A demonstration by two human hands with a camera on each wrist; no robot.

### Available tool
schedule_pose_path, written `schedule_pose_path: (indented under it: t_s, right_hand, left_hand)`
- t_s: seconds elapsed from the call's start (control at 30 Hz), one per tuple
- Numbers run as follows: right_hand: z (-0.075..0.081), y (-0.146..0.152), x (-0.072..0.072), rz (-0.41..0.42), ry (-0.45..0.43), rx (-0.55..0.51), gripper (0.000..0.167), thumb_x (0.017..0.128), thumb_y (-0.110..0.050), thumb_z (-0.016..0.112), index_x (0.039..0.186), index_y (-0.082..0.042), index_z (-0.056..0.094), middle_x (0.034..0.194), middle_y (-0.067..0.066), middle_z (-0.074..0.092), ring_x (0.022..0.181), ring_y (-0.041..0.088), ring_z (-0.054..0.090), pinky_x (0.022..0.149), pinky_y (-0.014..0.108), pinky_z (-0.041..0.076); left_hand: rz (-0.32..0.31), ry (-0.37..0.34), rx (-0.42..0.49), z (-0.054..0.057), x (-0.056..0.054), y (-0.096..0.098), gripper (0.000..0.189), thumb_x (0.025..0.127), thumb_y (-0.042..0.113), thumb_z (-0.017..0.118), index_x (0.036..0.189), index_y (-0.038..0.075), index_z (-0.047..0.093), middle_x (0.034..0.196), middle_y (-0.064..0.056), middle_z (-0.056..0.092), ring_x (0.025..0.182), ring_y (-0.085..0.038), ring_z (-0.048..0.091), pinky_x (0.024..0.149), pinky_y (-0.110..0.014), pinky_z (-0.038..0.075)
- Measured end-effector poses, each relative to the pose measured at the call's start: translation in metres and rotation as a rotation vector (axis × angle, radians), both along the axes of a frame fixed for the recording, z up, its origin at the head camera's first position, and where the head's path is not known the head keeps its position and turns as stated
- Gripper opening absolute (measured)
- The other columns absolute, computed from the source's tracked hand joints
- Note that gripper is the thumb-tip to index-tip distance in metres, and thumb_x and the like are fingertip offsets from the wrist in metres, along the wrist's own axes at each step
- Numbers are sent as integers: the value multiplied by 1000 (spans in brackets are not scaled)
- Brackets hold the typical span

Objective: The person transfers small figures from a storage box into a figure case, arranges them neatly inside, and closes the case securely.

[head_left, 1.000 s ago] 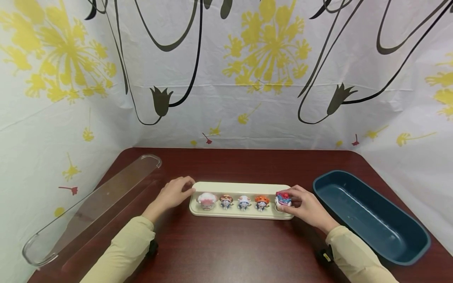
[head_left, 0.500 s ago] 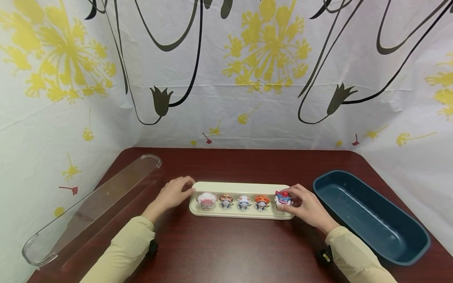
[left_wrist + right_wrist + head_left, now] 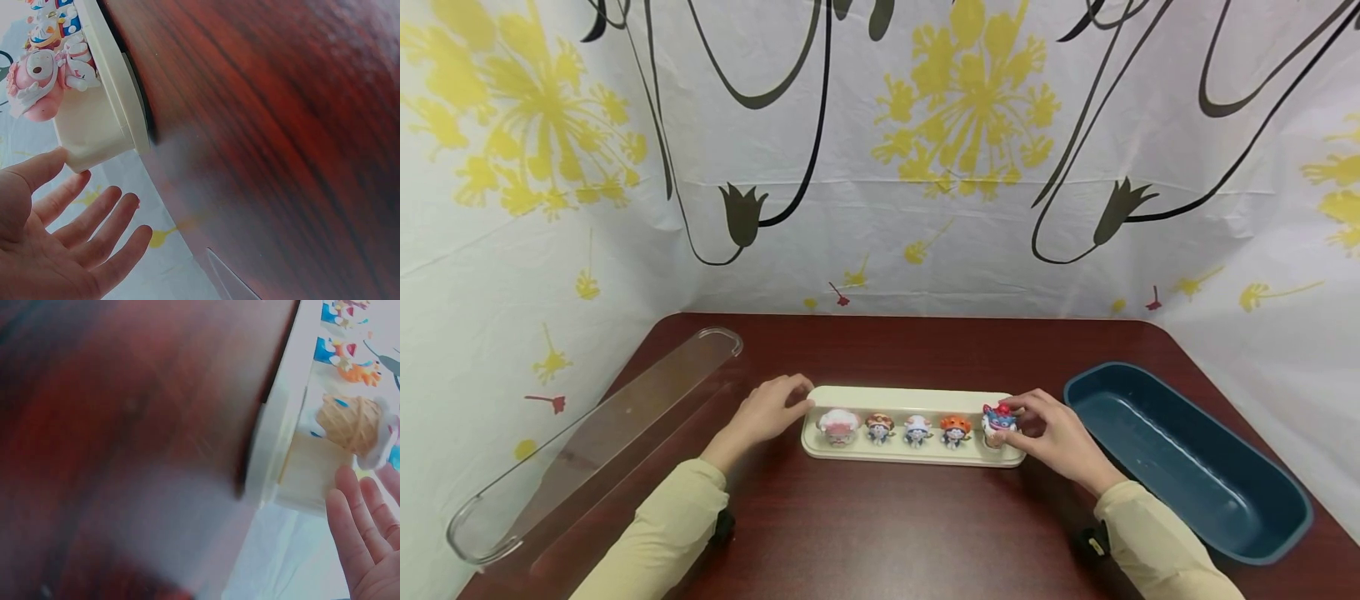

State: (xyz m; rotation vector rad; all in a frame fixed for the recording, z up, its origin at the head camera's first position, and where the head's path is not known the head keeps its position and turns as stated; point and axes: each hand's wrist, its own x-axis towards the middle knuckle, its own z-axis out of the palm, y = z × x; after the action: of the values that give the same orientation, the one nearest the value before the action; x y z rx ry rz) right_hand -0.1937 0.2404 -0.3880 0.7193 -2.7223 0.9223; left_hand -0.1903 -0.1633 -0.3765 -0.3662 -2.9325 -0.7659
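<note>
A cream tray [image 3: 925, 454] lies across the table, holding a row of small figurines. At its left end stands a pink-and-white figurine [image 3: 838, 425]; further along is one with an orange top [image 3: 955, 430]. At the right end an ice-cream-cone figurine [image 3: 998, 418] stands in the tray; the right wrist view shows its waffle cone [image 3: 350, 422]. My left hand [image 3: 767, 408] touches the tray's left end with thumb and fingertips, its fingers loosely extended. My right hand [image 3: 1060, 437] is beside the cone figurine, fingers and thumb spread; the right wrist view shows nearly straight fingers.
A deep blue plastic basin [image 3: 1187, 467] stands on the right of the dark red table [image 3: 880, 533]. On the left lies a long transparent cover [image 3: 602, 433]. A patterned white cloth [image 3: 865, 150] hangs behind and at both sides.
The thumb and fingers of my right hand have loosened from the cone figurine and moved slightly right. The figurine stays at the tray's right end. My left hand has not visibly moved.
</note>
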Motion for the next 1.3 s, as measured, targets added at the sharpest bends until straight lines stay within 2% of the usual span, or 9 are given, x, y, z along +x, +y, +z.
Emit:
schedule_pose_path:
  t_s: [0.17, 0.33, 0.57, 0.8, 0.93, 1.1, 1.3]
  right_hand:
    - [8, 7, 3, -9, 24, -31, 45, 74, -35, 69, 110, -11, 57, 89, -2, 53, 75, 9, 58, 64, 26, 48]
    - [13, 12, 7, -46, 46, -20, 46, 74, -36, 69, 110, -10, 57, 89, 0, 55, 74, 9, 56, 63, 29, 48]
    - [10, 17, 15, -76, -7, 32, 50, 74, -40, 68, 110, -7, 56, 93, 4, 56, 77, 14, 56, 64, 33, 49]
    - [5, 19, 18, -91, -35, 90, 52, 72, -42, 69, 107, -5, 58, 94, 5, 58, 78, 16, 56, 65, 34, 48]
    - [1, 20, 17, -74, -53, 123, 49, 72, -40, 70, 103, -4, 60, 92, 4, 59, 79, 17, 56, 66, 35, 47]
    - [-1, 22, 15, -47, -96, 170, 47, 72, -40, 70, 101, -4, 61, 90, 3, 60, 81, 18, 56, 69, 37, 46]
    - [-6, 23, 11, -34, -77, 221, 46, 71, -42, 70, 99, -6, 61, 90, 2, 60, 81, 18, 56, 70, 38, 44]
  left_hand:
    - [5, -8, -2, 1, 1, 1, 18, 82, 23, 61, 97, 14, 59, 94, -4, 58, 88, -24, 54, 68, -43, 42]
    - [11, -27, -6, 0, -1, 0, 18, 83, 24, 60, 99, 16, 58, 96, -3, 58, 89, -24, 54, 70, -43, 42]
    - [11, -12, 0, 0, 2, -3, 23, 83, 25, 60, 103, 14, 58, 98, -5, 59, 92, -24, 54, 72, -43, 42]
    - [19, 13, 1, 8, 9, -10, 28, 83, 26, 61, 108, 12, 57, 100, -7, 59, 94, -24, 55, 72, -46, 42]
    - [8, 49, -13, 14, 14, -11, 28, 83, 27, 61, 107, 13, 57, 100, -7, 58, 92, -24, 56, 69, -45, 43]
    - [-19, 142, -31, 26, 23, -12, 28, 82, 29, 62, 106, 15, 58, 96, -4, 58, 89, -22, 56, 68, -43, 43]
    - [-44, 239, -57, 41, 36, -19, 31, 81, 28, 63, 108, 14, 58, 99, -3, 58, 89, -21, 57, 66, -42, 43]
